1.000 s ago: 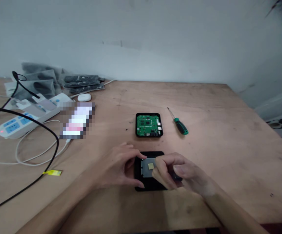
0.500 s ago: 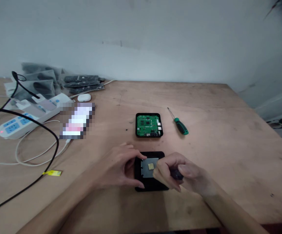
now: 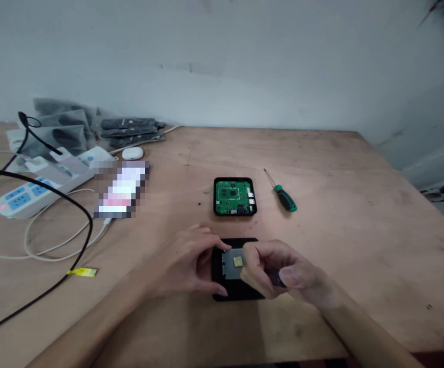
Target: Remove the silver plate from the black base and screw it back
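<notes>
A square black cover [image 3: 241, 291] lies on the table with its inside up. Fixed to it is a grey metal plate [image 3: 229, 270] that bears a small yellowish pad [image 3: 238, 261]. My left hand [image 3: 185, 263] grips the cover's left side, with the index finger at the top and the thumb at the bottom. Over the right part of the cover, my right hand [image 3: 279, 271] is closed around what looks like a dark screwdriver handle [image 3: 274, 276]. Its shaft and tip are hidden behind the fingers.
Behind the cover sits a black case [image 3: 215, 204] with a green circuit board [image 3: 229, 197]. A green-and-black screwdriver [image 3: 284, 198] lies right of it. On the left are a phone [image 3: 122, 189], an earbud case [image 3: 132, 153], a power strip [image 3: 22, 202], cables and bagged items [image 3: 130, 130].
My right hand has turned slightly around the dark handle, and its lower fingers have curled in. My left hand and the cover stay where they were.
</notes>
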The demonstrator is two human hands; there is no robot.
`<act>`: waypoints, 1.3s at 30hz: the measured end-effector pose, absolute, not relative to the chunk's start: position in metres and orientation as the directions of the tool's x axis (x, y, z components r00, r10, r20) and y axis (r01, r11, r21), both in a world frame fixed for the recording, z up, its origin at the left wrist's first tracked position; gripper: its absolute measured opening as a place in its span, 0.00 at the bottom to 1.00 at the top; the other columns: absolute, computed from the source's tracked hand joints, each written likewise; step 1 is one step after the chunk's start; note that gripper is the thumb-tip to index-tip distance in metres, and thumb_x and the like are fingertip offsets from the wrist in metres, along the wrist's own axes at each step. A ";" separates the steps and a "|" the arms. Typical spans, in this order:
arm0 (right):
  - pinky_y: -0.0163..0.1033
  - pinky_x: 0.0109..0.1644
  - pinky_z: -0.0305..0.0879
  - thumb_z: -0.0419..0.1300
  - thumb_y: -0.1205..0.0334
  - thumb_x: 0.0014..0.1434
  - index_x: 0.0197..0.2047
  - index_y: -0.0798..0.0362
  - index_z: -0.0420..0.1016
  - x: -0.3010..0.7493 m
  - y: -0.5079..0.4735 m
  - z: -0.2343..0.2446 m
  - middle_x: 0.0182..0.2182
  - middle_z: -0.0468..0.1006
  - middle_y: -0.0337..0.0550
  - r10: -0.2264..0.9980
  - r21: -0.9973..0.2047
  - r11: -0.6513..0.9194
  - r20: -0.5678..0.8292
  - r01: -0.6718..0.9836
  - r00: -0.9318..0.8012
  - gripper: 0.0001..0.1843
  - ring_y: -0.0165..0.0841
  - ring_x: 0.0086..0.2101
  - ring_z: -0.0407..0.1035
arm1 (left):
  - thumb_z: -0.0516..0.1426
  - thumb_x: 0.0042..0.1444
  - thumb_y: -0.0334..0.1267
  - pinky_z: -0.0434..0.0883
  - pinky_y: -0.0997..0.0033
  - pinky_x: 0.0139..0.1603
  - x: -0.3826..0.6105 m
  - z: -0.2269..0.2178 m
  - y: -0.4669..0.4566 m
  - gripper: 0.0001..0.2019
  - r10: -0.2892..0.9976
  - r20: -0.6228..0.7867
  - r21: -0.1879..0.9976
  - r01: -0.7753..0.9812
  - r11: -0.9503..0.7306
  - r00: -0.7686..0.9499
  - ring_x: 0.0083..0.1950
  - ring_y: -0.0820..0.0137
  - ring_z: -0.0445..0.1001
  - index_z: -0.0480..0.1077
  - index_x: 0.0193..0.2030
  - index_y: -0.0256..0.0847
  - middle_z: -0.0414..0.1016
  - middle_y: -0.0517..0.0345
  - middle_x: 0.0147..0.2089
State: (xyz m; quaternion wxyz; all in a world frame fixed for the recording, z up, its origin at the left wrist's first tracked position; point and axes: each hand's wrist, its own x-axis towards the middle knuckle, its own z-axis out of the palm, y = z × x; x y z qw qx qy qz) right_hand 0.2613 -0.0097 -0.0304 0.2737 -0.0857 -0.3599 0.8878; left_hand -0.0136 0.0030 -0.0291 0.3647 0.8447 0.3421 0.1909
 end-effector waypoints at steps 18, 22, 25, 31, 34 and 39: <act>0.33 0.29 0.46 0.74 0.54 0.60 0.43 0.56 0.74 0.258 -0.012 -0.024 0.26 0.66 0.32 0.551 -0.635 -0.622 0.059 -0.457 -0.832 0.18 0.25 0.25 0.52 | 0.75 0.52 0.62 0.62 0.64 0.43 -0.011 -0.026 0.004 0.34 0.720 0.055 0.741 0.455 -0.494 0.692 0.39 0.64 0.73 0.77 0.58 0.46 0.75 0.63 0.35; 0.33 0.29 0.46 0.75 0.53 0.60 0.43 0.56 0.74 0.259 -0.012 -0.026 0.26 0.67 0.32 0.552 -0.636 -0.619 0.064 -0.460 -0.831 0.19 0.25 0.25 0.53 | 0.75 0.53 0.63 0.63 0.64 0.44 -0.012 -0.026 0.004 0.33 0.719 0.047 0.743 0.457 -0.489 0.694 0.40 0.64 0.73 0.77 0.58 0.46 0.75 0.63 0.34; 0.34 0.29 0.45 0.75 0.53 0.59 0.42 0.55 0.74 0.258 -0.011 -0.026 0.26 0.67 0.31 0.553 -0.639 -0.622 0.050 -0.452 -0.832 0.19 0.26 0.24 0.52 | 0.73 0.55 0.64 0.63 0.64 0.43 -0.012 -0.027 0.004 0.32 0.717 0.047 0.746 0.453 -0.488 0.695 0.39 0.64 0.73 0.77 0.57 0.46 0.75 0.62 0.33; 0.34 0.28 0.43 0.74 0.52 0.60 0.41 0.54 0.73 0.258 -0.012 -0.023 0.24 0.65 0.30 0.549 -0.648 -0.621 0.043 -0.441 -0.835 0.19 0.26 0.23 0.50 | 0.74 0.54 0.64 0.63 0.64 0.42 -0.012 -0.028 0.004 0.33 0.720 0.049 0.748 0.452 -0.486 0.692 0.39 0.63 0.73 0.77 0.58 0.46 0.75 0.61 0.34; 0.35 0.28 0.44 0.70 0.50 0.64 0.38 0.56 0.74 0.260 -0.012 -0.020 0.25 0.67 0.34 0.565 -0.712 -0.567 0.029 -0.414 -0.825 0.18 0.27 0.23 0.51 | 0.73 0.55 0.64 0.64 0.64 0.43 -0.012 -0.028 0.004 0.32 0.718 0.049 0.748 0.451 -0.488 0.695 0.39 0.64 0.73 0.77 0.58 0.46 0.75 0.62 0.34; 0.37 0.28 0.48 0.53 0.45 0.78 0.26 0.54 0.70 0.260 -0.010 -0.017 0.21 0.65 0.38 0.590 -0.864 -0.351 0.095 -0.362 -0.802 0.31 0.29 0.23 0.55 | 0.74 0.53 0.65 0.64 0.64 0.43 -0.013 -0.029 0.003 0.35 0.718 0.052 0.742 0.454 -0.494 0.695 0.39 0.64 0.72 0.77 0.59 0.46 0.74 0.62 0.34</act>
